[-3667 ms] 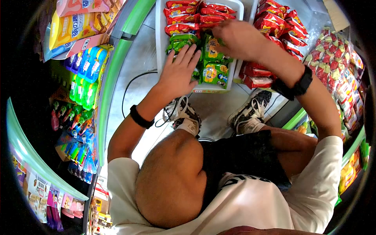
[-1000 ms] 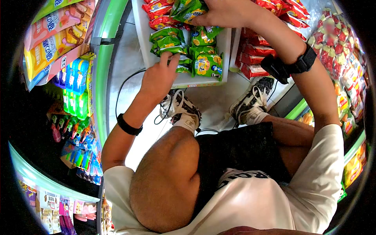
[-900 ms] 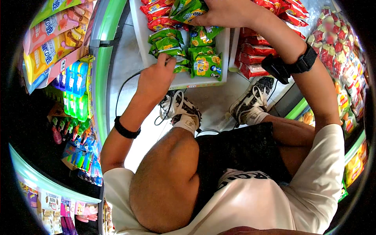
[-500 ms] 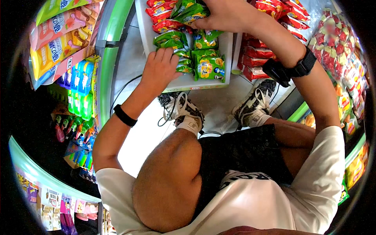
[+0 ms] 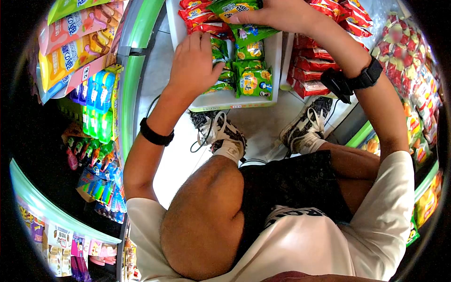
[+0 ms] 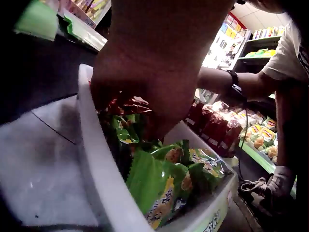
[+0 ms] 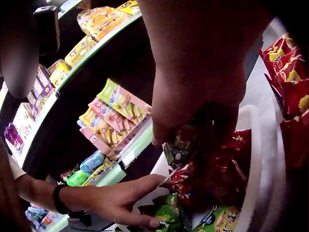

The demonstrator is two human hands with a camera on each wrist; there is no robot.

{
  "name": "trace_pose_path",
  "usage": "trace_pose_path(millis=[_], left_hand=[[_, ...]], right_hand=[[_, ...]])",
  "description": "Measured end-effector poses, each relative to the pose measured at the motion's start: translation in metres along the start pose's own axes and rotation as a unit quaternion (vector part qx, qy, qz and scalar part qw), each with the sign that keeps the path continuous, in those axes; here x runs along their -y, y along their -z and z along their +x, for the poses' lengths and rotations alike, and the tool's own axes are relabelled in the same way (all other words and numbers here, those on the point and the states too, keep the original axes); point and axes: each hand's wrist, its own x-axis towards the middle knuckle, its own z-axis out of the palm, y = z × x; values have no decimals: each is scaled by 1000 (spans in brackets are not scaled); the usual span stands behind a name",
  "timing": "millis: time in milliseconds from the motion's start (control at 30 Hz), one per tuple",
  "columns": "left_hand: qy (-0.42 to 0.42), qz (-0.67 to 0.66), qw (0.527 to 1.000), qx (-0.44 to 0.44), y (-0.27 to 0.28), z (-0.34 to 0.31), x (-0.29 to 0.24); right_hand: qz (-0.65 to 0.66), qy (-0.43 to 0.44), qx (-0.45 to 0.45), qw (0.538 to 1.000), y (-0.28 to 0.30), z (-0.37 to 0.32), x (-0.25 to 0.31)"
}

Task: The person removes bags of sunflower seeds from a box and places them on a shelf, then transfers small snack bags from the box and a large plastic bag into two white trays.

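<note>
A white plastic bin [image 5: 176, 21] holds red snack packets [image 5: 195, 15] at its far end and green snack packets [image 5: 253, 82] at its near end. My right hand [image 5: 293, 18] grips a green snack packet [image 5: 237, 6] above the far part of the bin, its thumb across the wrapper. The right wrist view shows that packet [image 7: 179, 149] under the curled fingers. My left hand [image 5: 192, 63] lies over the left row of green packets, thumb spread away and fingertips near the red ones. In the left wrist view its fingers [image 6: 130, 92] reach down inside the bin wall.
Right of the bin stands a second container of red packets [image 5: 312, 66]. Shelves with bagged sweets [image 5: 70, 51] and blue and green bottles [image 5: 99, 94] curve along the left. A big bag of wrapped candy [image 5: 397, 56] is at the right. A shoe [image 5: 218, 129] and a black cable sit near the bin.
My left hand has moved forward along the left row, from the near green packets toward the red ones. My right hand keeps its green packet, which has shifted slightly right in the head view.
</note>
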Motion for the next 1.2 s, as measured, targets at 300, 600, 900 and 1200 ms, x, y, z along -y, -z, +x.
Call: trace_pose_path(millis=[300,600,900,1200], left_hand=[[5,-16,992,123,0,-14,-6],[-4,15,982,191,2,-34,-11],[-16,-11,994,109,-6,-45,-15],[93,-67,984,134,3,-43,-31]], right_hand=[[36,117,-26,992,-16,1,-8],[-183,180,-46,965,-98,-11,23],[-170,124,29,977,-107,21,28],[-180,116,89,973,-93,35,25]])
